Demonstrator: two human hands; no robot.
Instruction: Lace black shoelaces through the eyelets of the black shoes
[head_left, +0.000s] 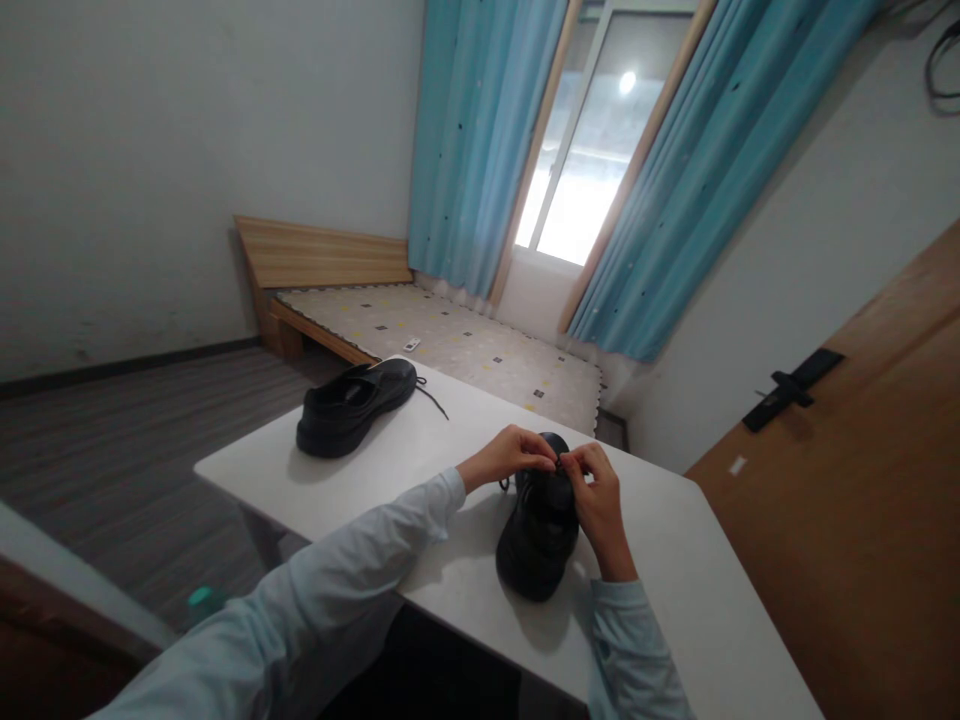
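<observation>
A black lace-up shoe [536, 540] stands on the white table [675, 560], its heel toward me. Over its front part my left hand [514, 455] and my right hand [596, 490] meet, fingertips pinched together at the shoe's lace. The lace between the fingers is small and mostly hidden. A dark loop of lace hangs at the shoe's left side, below my left hand. Farther left on the table rests a second black shoe [349, 410], touched by neither hand, with a loose lace trailing to its right.
Beyond the table is a bed [480, 350] with a wooden headboard [322, 250] and a small white object on it. Blue curtains [480, 140] flank a window. A wooden door [862, 480] with a black handle is at the right.
</observation>
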